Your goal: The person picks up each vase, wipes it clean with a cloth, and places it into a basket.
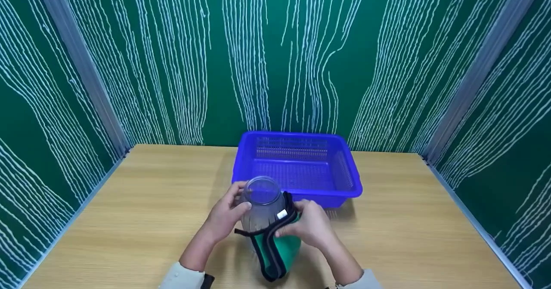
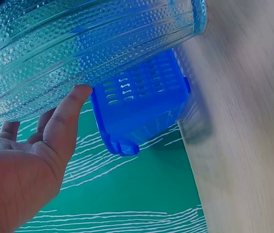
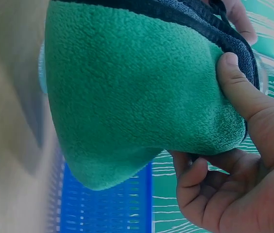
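A clear jar with a round open mouth stands upright on the table, its wall dimpled and ribbed in the left wrist view. My left hand grips it near the mouth, thumb in front and fingers on the far side. Around the jar's right and front lies a green cloth with black edging and a small white tag. Pinching that cloth against the jar's right side is my right hand, thumb at the dark edge. The cloth hides the jar's lower right part.
Just behind the jar sits a blue plastic basket with slotted walls, on the wooden table. Green walls with white wavy lines enclose the table at the back and sides, with metal posts at the corners.
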`<state>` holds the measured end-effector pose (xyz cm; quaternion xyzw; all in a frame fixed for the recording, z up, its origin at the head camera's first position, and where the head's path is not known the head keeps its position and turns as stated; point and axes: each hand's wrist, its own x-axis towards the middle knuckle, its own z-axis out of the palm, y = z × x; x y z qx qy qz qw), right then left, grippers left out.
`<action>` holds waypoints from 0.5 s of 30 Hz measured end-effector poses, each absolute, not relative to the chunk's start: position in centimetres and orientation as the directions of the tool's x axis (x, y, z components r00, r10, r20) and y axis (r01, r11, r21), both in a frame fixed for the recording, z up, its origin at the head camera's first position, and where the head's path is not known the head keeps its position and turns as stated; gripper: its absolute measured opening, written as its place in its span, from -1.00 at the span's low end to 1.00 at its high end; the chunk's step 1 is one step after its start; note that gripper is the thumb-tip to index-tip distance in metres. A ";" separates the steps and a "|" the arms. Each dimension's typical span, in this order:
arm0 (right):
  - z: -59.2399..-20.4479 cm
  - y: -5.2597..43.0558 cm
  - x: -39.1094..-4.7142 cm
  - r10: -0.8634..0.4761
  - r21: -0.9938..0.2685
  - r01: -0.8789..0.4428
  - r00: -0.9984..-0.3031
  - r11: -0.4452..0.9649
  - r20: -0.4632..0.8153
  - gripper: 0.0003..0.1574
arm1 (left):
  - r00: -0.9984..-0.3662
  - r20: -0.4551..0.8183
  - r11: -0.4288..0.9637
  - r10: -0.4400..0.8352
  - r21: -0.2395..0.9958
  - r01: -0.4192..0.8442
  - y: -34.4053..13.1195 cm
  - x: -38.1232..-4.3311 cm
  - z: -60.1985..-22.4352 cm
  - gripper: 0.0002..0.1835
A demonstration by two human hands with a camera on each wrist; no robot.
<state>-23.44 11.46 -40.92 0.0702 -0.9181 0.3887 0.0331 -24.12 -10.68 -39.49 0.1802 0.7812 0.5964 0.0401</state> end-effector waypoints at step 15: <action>-45.5 10.9 -24.6 -0.136 -0.693 -0.121 -0.990 0.711 0.033 -0.21 | -0.933 0.150 0.222 0.328 0.947 0.231 -10.8 -24.9 -40.6 -0.63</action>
